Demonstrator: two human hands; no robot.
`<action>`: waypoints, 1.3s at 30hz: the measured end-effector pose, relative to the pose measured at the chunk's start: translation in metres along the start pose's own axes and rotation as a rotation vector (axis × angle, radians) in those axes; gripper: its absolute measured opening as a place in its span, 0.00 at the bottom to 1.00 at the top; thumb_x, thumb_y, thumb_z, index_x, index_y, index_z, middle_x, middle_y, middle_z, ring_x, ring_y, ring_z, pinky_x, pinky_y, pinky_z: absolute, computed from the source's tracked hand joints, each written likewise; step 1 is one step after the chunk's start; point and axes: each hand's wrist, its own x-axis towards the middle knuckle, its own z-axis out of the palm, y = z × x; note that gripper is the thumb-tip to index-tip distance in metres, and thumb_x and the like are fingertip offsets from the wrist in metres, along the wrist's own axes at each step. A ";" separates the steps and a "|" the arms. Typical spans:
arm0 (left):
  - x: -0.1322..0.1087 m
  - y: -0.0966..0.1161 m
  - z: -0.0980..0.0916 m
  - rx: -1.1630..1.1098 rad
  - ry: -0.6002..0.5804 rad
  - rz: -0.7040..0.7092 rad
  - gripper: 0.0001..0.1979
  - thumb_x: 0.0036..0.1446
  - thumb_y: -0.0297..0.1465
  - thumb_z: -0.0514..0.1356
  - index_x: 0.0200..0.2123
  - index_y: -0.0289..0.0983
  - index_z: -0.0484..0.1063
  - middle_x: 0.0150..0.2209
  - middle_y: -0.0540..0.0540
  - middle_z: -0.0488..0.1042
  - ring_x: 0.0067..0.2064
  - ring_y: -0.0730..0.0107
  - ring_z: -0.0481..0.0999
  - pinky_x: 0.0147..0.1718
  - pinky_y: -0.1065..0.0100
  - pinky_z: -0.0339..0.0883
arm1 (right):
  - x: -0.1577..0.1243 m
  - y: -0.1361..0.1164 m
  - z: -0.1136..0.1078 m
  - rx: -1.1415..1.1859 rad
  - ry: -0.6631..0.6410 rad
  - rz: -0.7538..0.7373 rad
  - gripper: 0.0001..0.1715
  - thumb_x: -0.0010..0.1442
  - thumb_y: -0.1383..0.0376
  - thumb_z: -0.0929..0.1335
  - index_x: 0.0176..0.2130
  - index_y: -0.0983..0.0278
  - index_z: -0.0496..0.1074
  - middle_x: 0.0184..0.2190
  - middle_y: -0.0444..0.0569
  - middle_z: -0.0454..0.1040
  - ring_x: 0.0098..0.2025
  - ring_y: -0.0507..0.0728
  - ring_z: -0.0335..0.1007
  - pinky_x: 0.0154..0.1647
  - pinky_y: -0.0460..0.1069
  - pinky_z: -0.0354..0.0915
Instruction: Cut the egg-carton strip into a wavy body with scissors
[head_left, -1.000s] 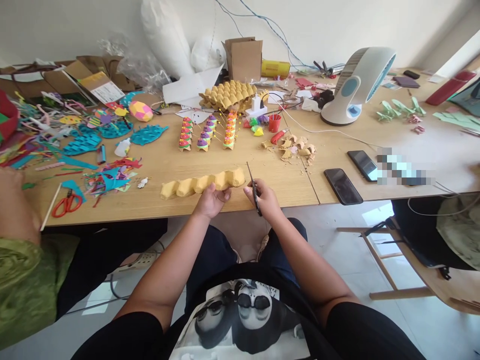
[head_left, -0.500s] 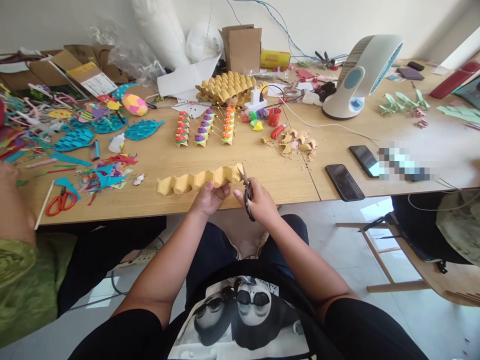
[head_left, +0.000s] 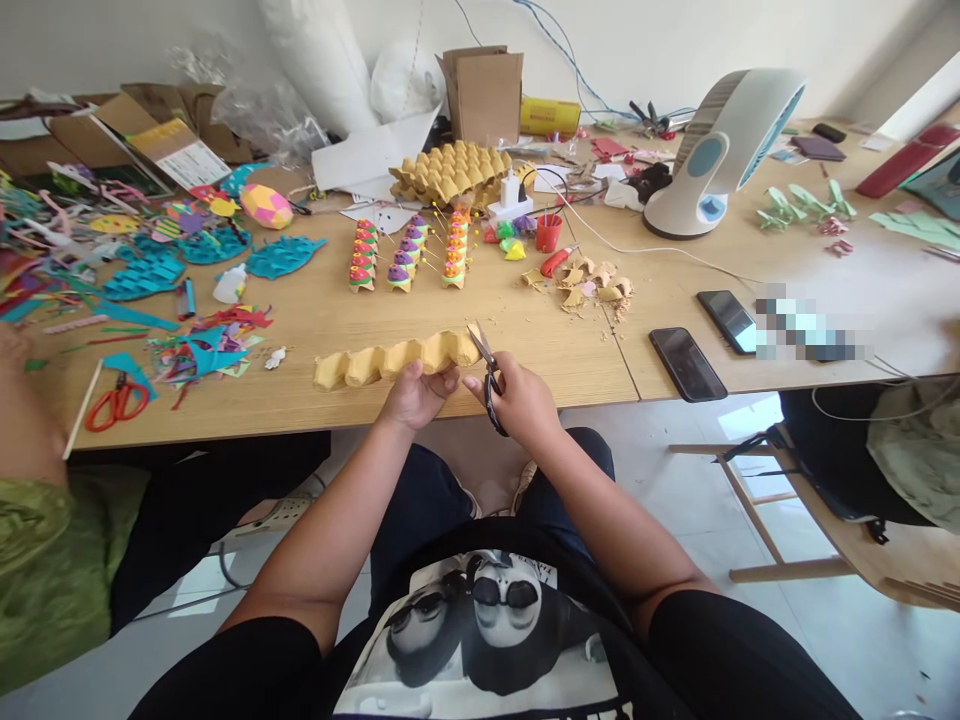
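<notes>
My left hand [head_left: 417,396] grips a yellow egg carton strip [head_left: 367,366] by its lower edge, near the middle, with the thumb on top. The strip is a single row of several cups, held just above the table's front edge. In my right hand [head_left: 521,400] is a pair of scissors [head_left: 491,385] with dark handles. Their blades lie at the strip's right end, apart by a little. Beyond the strip stand three decorated carton caterpillars [head_left: 362,256] with pin feelers.
Carton scraps [head_left: 592,283] and a red cup [head_left: 548,233] lie ahead to the right, near a whole egg tray [head_left: 454,170]. Orange scissors [head_left: 117,402] and paper bits [head_left: 202,350] are at left, beside another person's arm [head_left: 26,400]. Phones [head_left: 688,364] and a fan [head_left: 712,160] stand right.
The scissor blades have shifted slightly left along the strip's right end. My left hand keeps its hold, and the view has moved a little.
</notes>
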 end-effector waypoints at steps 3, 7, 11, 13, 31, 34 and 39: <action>0.000 0.000 0.000 0.005 0.002 -0.003 0.24 0.44 0.46 0.74 0.40 0.38 0.78 0.31 0.48 0.78 0.26 0.72 0.69 0.29 0.67 0.66 | 0.000 0.002 0.000 -0.024 0.000 0.009 0.26 0.67 0.42 0.64 0.47 0.59 0.69 0.30 0.47 0.74 0.32 0.58 0.70 0.31 0.47 0.52; 0.000 -0.001 -0.001 0.002 -0.029 0.002 0.26 0.41 0.48 0.74 0.39 0.38 0.79 0.30 0.49 0.78 0.26 0.72 0.69 0.31 0.66 0.67 | 0.002 0.005 0.003 -0.042 0.022 0.003 0.26 0.66 0.41 0.64 0.47 0.59 0.69 0.29 0.47 0.75 0.31 0.58 0.70 0.30 0.48 0.52; 0.000 -0.001 -0.001 -0.020 -0.003 0.004 0.22 0.46 0.46 0.72 0.38 0.38 0.78 0.30 0.48 0.78 0.26 0.72 0.70 0.28 0.68 0.66 | 0.004 0.010 0.003 -0.016 0.030 0.008 0.23 0.66 0.43 0.66 0.45 0.59 0.71 0.27 0.46 0.74 0.30 0.58 0.69 0.30 0.48 0.52; 0.000 -0.001 0.001 -0.023 -0.004 0.008 0.21 0.47 0.45 0.73 0.40 0.38 0.78 0.31 0.47 0.78 0.26 0.72 0.70 0.27 0.69 0.65 | 0.007 0.015 0.002 0.041 0.039 0.023 0.22 0.66 0.44 0.66 0.43 0.59 0.71 0.25 0.44 0.71 0.28 0.56 0.67 0.30 0.47 0.53; 0.000 -0.002 0.003 0.057 -0.045 0.043 0.25 0.42 0.42 0.75 0.42 0.40 0.77 0.37 0.45 0.79 0.27 0.70 0.70 0.24 0.68 0.62 | 0.011 0.036 -0.015 0.350 -0.074 -0.089 0.23 0.63 0.47 0.68 0.48 0.60 0.69 0.27 0.39 0.64 0.31 0.53 0.63 0.34 0.46 0.57; 0.000 -0.002 0.002 0.085 -0.069 0.041 0.25 0.39 0.44 0.76 0.39 0.38 0.78 0.35 0.45 0.79 0.27 0.70 0.69 0.23 0.69 0.61 | 0.009 0.041 -0.023 0.192 -0.076 -0.158 0.24 0.63 0.49 0.69 0.51 0.61 0.69 0.28 0.40 0.66 0.31 0.53 0.63 0.33 0.46 0.54; -0.002 0.000 0.009 0.115 -0.008 0.015 0.21 0.38 0.40 0.76 0.35 0.39 0.77 0.34 0.45 0.78 0.29 0.68 0.71 0.21 0.69 0.59 | 0.009 0.048 -0.026 0.059 -0.058 -0.223 0.25 0.64 0.50 0.69 0.53 0.63 0.70 0.31 0.44 0.70 0.33 0.55 0.64 0.33 0.47 0.53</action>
